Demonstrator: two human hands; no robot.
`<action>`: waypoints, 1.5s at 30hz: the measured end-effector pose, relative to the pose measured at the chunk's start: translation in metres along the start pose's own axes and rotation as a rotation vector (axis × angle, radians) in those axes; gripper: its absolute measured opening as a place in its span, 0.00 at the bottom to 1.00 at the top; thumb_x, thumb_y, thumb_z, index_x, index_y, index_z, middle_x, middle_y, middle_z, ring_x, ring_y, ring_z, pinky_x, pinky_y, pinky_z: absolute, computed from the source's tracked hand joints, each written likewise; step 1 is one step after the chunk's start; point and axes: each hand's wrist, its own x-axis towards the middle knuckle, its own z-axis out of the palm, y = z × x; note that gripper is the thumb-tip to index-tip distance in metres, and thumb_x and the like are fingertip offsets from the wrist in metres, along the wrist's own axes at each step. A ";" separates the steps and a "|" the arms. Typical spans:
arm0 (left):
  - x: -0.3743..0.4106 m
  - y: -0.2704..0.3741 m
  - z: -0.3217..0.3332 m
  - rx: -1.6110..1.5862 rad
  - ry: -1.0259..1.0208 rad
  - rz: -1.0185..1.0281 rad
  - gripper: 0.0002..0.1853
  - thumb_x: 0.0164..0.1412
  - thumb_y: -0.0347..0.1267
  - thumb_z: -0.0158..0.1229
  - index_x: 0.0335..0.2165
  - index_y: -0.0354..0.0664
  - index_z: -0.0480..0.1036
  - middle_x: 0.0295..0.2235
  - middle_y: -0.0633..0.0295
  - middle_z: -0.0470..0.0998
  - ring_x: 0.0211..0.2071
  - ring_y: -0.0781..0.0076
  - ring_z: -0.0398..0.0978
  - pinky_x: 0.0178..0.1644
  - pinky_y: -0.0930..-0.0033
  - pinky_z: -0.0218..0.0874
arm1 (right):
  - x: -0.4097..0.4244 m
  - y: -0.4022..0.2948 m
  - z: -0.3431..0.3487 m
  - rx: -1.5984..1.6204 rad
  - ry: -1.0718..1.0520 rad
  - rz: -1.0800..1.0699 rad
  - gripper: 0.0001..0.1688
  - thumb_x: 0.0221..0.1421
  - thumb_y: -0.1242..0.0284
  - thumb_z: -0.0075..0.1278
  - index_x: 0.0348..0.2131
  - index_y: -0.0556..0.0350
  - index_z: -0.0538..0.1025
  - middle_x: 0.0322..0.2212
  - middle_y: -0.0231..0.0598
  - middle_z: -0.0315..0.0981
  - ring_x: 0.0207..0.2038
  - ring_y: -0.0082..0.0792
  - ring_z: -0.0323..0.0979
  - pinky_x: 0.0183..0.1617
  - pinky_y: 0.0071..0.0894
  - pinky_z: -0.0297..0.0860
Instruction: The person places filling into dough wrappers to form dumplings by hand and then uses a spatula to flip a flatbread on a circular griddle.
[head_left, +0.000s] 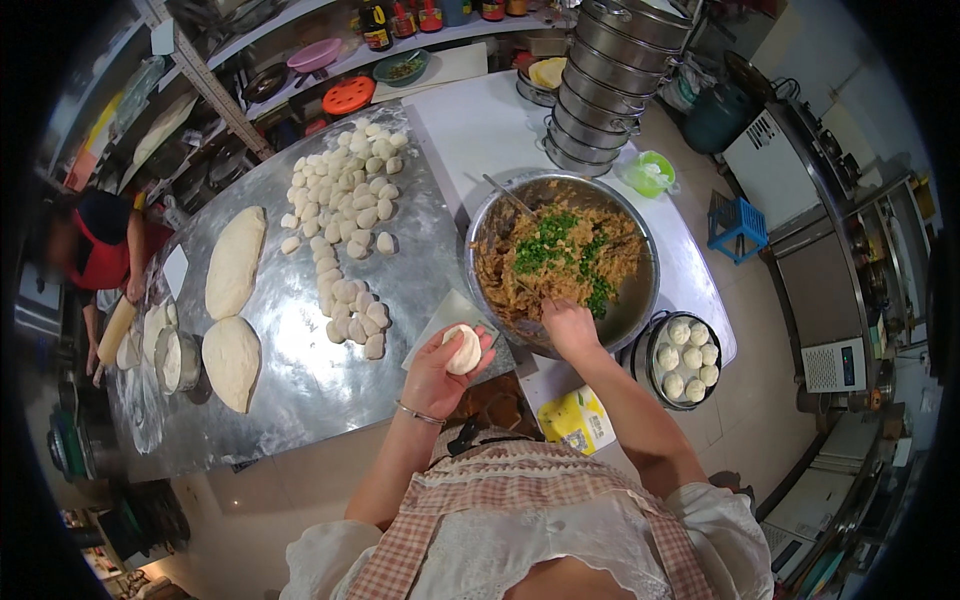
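Note:
In my left hand (439, 379) lies a round piece of white dough (463, 350), cupped between the thumb and fingers in front of my body. My right hand (570, 326) reaches over the near rim of a large steel bowl (651, 255). Its fingertips are down at the minced filling (499, 277), and what they grip there is hidden. Chopped green onion (551, 244) lies on top of the filling. A metal handle (506, 193) leans out over the bowl's far left side. Many small dough pieces (352, 191) are spread on the floured steel table, left of the bowl.
A steamer (645, 360) with several filled buns stands right of my right forearm. Stacked steel steamers (611, 82) rise behind the bowl, near a green container (646, 174). Two large dough slabs (236, 262) lie to the left. At far left, a person (112, 240) holds a rolling pin (116, 330).

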 end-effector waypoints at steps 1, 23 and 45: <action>0.000 0.000 0.001 0.007 0.014 -0.011 0.12 0.54 0.28 0.48 0.37 0.35 0.62 0.36 0.55 0.69 0.40 0.62 0.68 0.46 0.61 0.62 | 0.001 0.000 0.000 0.010 -0.013 0.007 0.03 0.38 0.77 0.44 0.21 0.58 0.68 0.20 0.40 0.70 0.28 0.36 0.70 0.28 0.31 0.69; 0.026 -0.004 -0.021 0.008 0.084 0.205 0.12 0.56 0.25 0.44 0.39 0.28 0.61 0.38 0.51 0.68 0.42 0.61 0.67 0.48 0.66 0.59 | -0.007 -0.004 0.025 0.990 0.157 0.439 0.10 0.44 0.75 0.48 0.29 0.63 0.73 0.21 0.41 0.71 0.23 0.29 0.69 0.29 0.25 0.64; 0.059 0.002 0.049 -0.256 -0.254 -0.024 0.19 0.62 0.40 0.33 0.41 0.37 0.62 0.39 0.58 0.69 0.43 0.64 0.65 0.47 0.63 0.56 | -0.044 -0.034 -0.109 1.022 0.394 0.305 0.07 0.44 0.79 0.50 0.28 0.65 0.73 0.14 0.30 0.62 0.16 0.22 0.58 0.19 0.20 0.56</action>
